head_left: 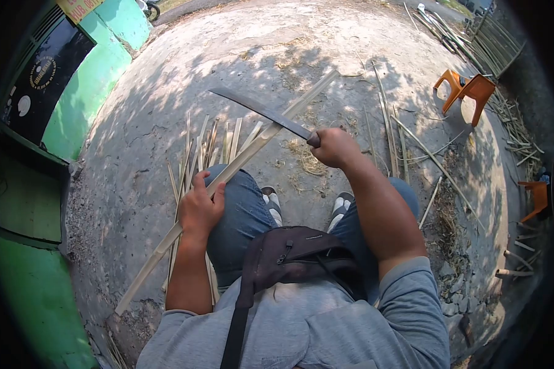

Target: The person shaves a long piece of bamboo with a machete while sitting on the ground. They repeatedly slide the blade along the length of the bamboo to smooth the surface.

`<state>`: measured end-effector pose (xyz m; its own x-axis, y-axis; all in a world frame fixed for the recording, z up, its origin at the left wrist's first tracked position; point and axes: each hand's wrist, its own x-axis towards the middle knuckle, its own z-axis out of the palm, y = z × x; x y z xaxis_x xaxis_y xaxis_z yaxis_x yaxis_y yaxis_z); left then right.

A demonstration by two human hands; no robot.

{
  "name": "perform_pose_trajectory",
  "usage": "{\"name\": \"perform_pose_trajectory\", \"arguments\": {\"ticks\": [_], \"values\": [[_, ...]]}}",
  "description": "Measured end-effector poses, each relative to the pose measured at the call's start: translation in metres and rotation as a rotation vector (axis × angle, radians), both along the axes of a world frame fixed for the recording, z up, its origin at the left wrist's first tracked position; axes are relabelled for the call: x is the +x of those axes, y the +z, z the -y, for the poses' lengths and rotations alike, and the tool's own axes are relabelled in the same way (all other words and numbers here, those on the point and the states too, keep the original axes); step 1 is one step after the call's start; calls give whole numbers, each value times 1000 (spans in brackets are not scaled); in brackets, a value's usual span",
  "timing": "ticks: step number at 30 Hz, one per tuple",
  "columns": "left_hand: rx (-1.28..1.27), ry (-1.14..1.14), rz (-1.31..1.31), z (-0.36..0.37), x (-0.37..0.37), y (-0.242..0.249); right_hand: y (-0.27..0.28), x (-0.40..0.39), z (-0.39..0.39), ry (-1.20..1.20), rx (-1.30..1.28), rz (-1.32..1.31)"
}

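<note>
My left hand (200, 208) is wrapped round a long, pale split-bamboo strip (247, 154) that runs slantwise over my left thigh, from the lower left up to the upper middle. In my right hand (338, 149) is the handle of a machete (245, 106), its long dark blade pointing to the upper left. The blade crosses the strip in front of my knees. Beneath the strip and beside my left leg, a bundle of thin bamboo strips (197, 147) lies on the ground, partly hidden by my left arm and leg.
Loose bamboo lengths (434, 154) lie on the concrete ground to my right. An orange plastic chair (477, 92) stands at the upper right, with more bamboo poles (452, 37) behind it. A green wall (86, 92) runs along the left. A dark bag (301, 249) rests on my lap.
</note>
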<state>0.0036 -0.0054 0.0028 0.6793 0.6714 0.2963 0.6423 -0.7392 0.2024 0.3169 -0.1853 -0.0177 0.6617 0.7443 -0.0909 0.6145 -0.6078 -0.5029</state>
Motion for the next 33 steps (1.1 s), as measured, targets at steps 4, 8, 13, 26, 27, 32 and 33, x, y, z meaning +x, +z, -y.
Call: {"name": "perform_pose_trajectory", "arguments": {"ticks": [4, 8, 13, 26, 27, 32, 33], "values": [[-27, 1, 1, 1, 1, 2, -8, -7, -7, 151, 44, 69], [-50, -3, 21, 1, 0, 1, -4, -17, -11, 213, 36, 107], [-34, -14, 53, -2, -2, -4, -3, -11, -8, 209, 50, 161], [-3, -12, 45, 0, -1, -3, -17, 7, -4, 90, 23, 54], [-1, -8, 43, 0, -1, -3, -19, 7, -5, 100, 44, 46], [7, -5, 47, -1, -1, -5, -30, 12, -6, 118, 132, 45], [13, -5, 46, -1, -1, -6, -30, 11, -6, 117, 160, 55]]}}
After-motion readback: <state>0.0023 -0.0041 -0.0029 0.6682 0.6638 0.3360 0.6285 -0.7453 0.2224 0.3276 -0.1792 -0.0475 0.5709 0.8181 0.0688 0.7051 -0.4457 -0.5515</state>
